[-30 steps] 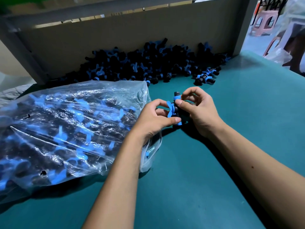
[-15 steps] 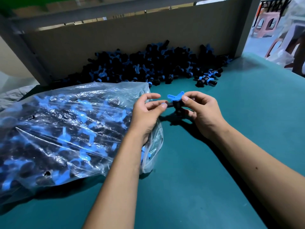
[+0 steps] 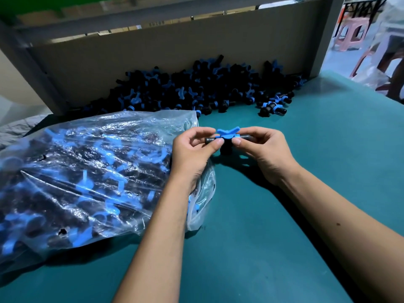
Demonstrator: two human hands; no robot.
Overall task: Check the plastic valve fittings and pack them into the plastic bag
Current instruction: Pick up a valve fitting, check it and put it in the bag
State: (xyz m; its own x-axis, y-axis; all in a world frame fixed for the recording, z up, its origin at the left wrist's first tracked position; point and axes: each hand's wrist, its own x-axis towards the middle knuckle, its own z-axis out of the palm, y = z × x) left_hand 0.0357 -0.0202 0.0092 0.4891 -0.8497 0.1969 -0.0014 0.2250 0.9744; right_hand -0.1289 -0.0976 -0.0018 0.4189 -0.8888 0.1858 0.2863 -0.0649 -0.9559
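Observation:
A black valve fitting with a blue butterfly handle (image 3: 227, 134) is held level between both hands, just above the green table (image 3: 328, 171). My left hand (image 3: 193, 150) pinches its left black stub, and my right hand (image 3: 265, 149) pinches the right stub. The blue handle faces up. To the left lies a clear plastic bag (image 3: 87, 178), stuffed with black and blue fittings, its mouth under my left wrist. A loose heap of fittings (image 3: 203, 88) is piled at the back against the cardboard wall.
A tall cardboard panel (image 3: 153, 47) closes the table's far side. A few stray fittings (image 3: 273, 107) lie in front of the heap on the right. Pink stools (image 3: 352, 29) and clear bags stand beyond the table's right edge.
The fitting has been turned from upright to level with its blue handle on top. Both hands rose slightly and now pinch its two ends.

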